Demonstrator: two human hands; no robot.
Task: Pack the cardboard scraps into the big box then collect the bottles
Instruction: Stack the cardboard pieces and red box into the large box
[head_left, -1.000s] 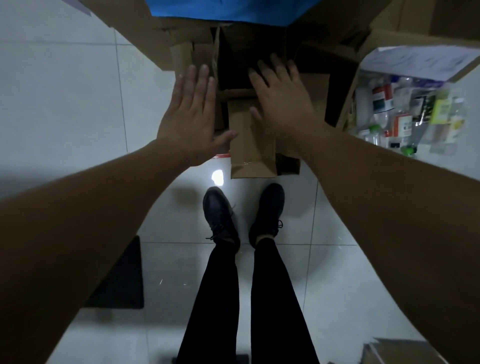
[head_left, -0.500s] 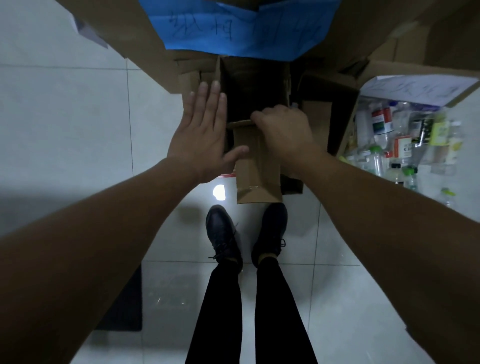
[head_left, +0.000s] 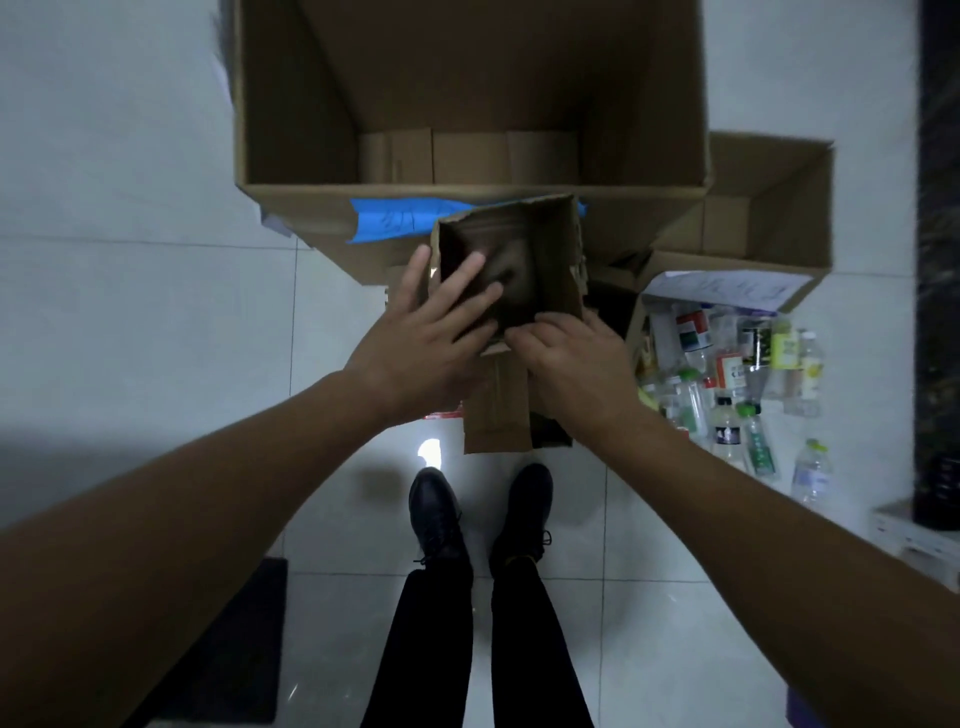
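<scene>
Packing is under way as a person standing on a tiled floor (head_left: 130, 322) lifts a small carton (head_left: 553, 260), one of the cardboard scraps, in front of the big box (head_left: 291, 130). The left hand (head_left: 421, 343) lies over the carton's near left corner with fingers straight and spread, most of them reaching into the mouth and one outside the wall. The right hand (head_left: 576, 364) has its fingers curled over the near rim, gripping it. The carton sits just before the big box's front wall, overlapping a strip of blue tape (head_left: 387, 221), and is not yet over the opening.

The carton's open mouth faces up toward the camera, and its long axis appears to run roughly upright from mouth to base, with a loose flap (head_left: 496, 415) hanging toward the person's feet. The next move likely calls for carrying it forward over the front wall and lowering it into the big box, where flat pieces already line the far bottom. The bottles (head_left: 727, 374) lie heaped beside a second box (head_left: 779, 208) to the right, uncollected.
</scene>
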